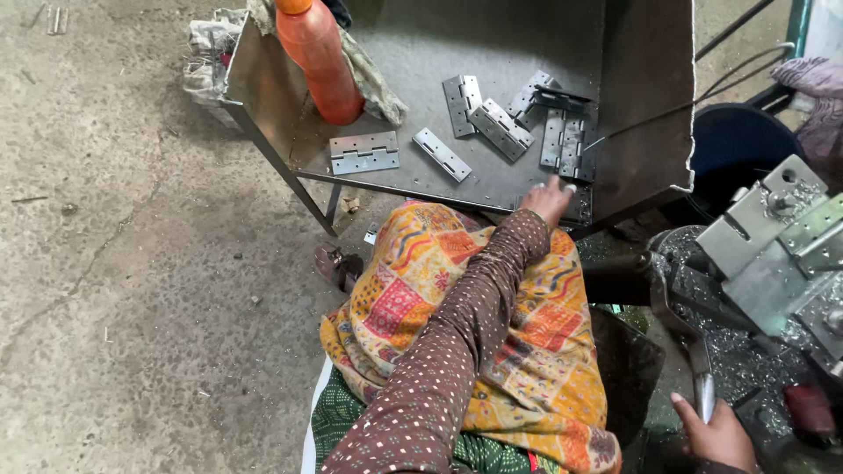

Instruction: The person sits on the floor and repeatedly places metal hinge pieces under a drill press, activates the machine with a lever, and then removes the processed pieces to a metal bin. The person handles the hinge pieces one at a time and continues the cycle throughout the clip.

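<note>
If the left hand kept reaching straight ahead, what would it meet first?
Probably the stack of metal hinges just beyond the left hand on the metal tray; depth is uncertain.

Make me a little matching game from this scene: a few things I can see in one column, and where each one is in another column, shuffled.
Things:
1. orange bottle
2. left hand
3. right hand
4. open hinge

Places:
A. on the curved metal lever at the lower right
B. lying flat near the tray's front left edge
C. standing at the tray's back left corner
D. at the tray's front edge, beside the pile of hinges

Pairs: 1-C, 2-D, 3-A, 4-B
</note>
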`<action>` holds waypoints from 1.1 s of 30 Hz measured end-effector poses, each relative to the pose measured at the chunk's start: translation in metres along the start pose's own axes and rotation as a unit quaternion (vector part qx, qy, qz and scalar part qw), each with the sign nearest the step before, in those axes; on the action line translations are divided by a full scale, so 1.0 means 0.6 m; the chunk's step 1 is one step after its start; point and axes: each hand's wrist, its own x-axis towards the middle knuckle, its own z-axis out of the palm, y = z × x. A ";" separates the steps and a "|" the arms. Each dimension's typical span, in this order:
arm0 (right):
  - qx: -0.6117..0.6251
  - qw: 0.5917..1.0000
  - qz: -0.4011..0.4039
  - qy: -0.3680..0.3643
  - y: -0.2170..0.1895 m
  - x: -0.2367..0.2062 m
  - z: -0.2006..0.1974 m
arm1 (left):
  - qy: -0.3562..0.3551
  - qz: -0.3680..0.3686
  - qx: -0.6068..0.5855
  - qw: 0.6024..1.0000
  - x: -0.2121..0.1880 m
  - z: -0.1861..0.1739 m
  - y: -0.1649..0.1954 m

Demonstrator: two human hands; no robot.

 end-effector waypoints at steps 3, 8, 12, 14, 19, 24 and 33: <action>-0.006 1.000 -0.022 0.010 0.003 0.011 -0.001 | 0.024 0.009 -0.002 1.000 -0.018 -0.004 -0.006; -0.008 0.999 -0.051 -0.005 -0.033 0.023 0.001 | 0.051 0.013 0.017 0.998 -0.047 -0.010 -0.024; -0.021 0.998 -0.052 0.010 -0.089 0.038 -0.003 | 0.145 -0.048 -0.040 0.988 -0.054 -0.024 -0.022; -0.021 0.998 -0.052 0.013 -0.119 0.049 -0.005 | 0.191 -0.080 -0.088 0.974 -0.055 -0.035 -0.014; -0.023 0.998 -0.052 0.022 -0.159 0.056 -0.001 | 0.247 -0.068 -0.179 0.950 -0.055 -0.102 0.067; -0.029 0.997 -0.060 0.028 -0.131 0.038 0.000 | 0.360 0.149 -0.107 0.915 -0.069 -0.134 0.228; -0.026 0.985 -0.130 0.109 -0.028 0.006 0.029 | 0.088 0.226 0.174 0.954 -0.015 0.072 0.390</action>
